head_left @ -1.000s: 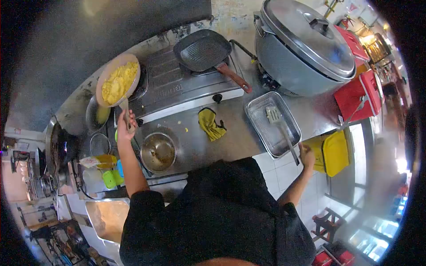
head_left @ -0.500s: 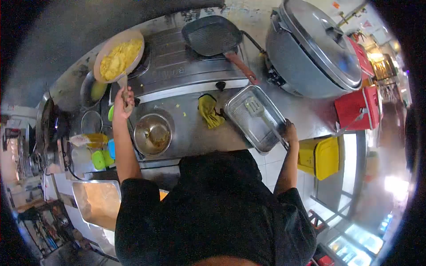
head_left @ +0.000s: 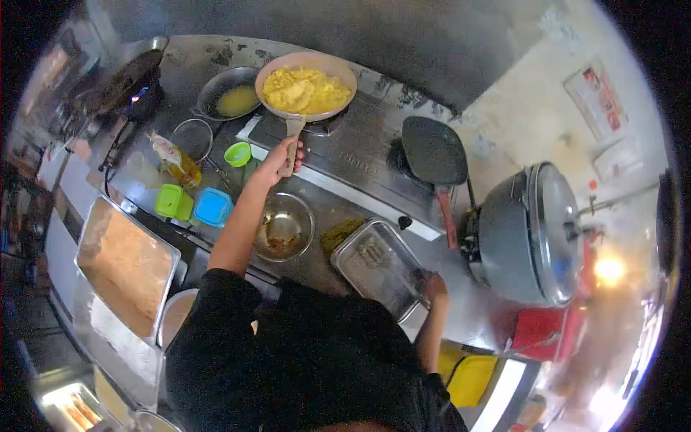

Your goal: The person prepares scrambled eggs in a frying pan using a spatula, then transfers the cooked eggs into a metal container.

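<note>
My left hand is closed around the handle of a beige frying pan over the stove's left burner. Yellow scrambled eggs fill much of the pan. At the counter's front edge, my right hand grips the right side of a rectangular metal tray. A slotted spatula lies inside the tray, blurred, its handle running toward that hand. Between my arms sits a steel bowl with brown residue. A dark yellow cloth lies against the tray's left side.
A square grill pan rests on the right burner, beside a large lidded cooker. Leftward are a dark wok with yellow liquid, a strainer, a green bowl, a blue container and a large tray of orange-brown contents.
My view has swung left, bringing more of the left counter into sight. The frying pan stays in my left hand near the left burner. My right hand remains at the tray's edge.
</note>
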The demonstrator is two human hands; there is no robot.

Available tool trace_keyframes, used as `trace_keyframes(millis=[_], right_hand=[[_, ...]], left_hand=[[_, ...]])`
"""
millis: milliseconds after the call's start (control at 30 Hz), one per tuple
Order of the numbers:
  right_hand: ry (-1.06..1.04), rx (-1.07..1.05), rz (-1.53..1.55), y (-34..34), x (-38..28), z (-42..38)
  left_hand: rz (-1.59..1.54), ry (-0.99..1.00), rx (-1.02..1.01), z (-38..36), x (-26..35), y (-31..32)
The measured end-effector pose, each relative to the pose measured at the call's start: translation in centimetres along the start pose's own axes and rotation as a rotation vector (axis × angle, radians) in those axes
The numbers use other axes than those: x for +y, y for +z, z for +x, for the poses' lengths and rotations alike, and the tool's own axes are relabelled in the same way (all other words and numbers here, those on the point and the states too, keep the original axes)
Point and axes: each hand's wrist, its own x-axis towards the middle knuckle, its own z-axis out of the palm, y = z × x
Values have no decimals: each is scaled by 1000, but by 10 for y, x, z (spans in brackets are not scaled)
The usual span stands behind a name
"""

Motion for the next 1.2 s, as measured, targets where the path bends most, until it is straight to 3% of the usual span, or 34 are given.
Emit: trace_keyframes(millis=[33,100,133,167,200,233,300,333,367,433,467,500,567,600,733,800,833,900,967,1067,1100,1167,1200], right_hand=[[58,-173,-280,-11,-21,7],[-147,-42,-46,-41,-118,23],[-266,-139,317,-35,-156,46],[-466,-251,446,-19,-188,79],[-257,-571,1013,-13,-244,94],[-105,-737,1069,1,-283,119],[-94,-752,1284,21,-347,151],[-89,-816,1450,41,-360,178],[-120,-820,1422,47,-372,191],[94,-695,1588,60,-389,212],[-106,-647,1567,86,-383,228],[-121,-664,1557,86,-382,225],[-8,-463,1093,72,-369,224],[8,-415,1005,66,-360,220],[-31,-360,977,30,-321,163],[-62,-392,998,8,-293,118],[-83,-432,1003,-4,-274,95],[-148,-587,1007,-32,-224,61],[-233,-735,1017,-43,-178,19],[-311,-437,791,-48,-93,-43],[-369,-389,790,-39,-59,-56],[-423,-360,791,-41,-12,-81],[-462,-385,674,-45,9,-91]], left_hand=[[51,1,22,2,-1,3],[144,60,33,12,2,7],[261,103,66,13,3,4],[382,147,102,13,5,1],[389,113,114,-3,15,9],[388,114,113,-8,15,3],[-142,0,-110,-13,18,-10],[-217,-48,77,-11,14,-20],[-146,-50,84,-2,9,-31],[-144,38,77,17,-2,-32],[-212,112,63,22,-6,-18],[-240,113,25,18,-3,-4],[-129,67,-21,22,-9,9],[8,21,-30,31,-16,10],[-36,60,-75,-26,-33,63],[24,185,72,-63,-54,100],[15,152,91,-74,-73,117],[65,453,100,-106,-123,152],[63,346,86,-168,-143,197],[-32,330,25,-212,-201,259],[-115,368,-26,-222,-224,273],[10,364,68,-231,-282,296],[-38,387,-15,-238,-301,310]])
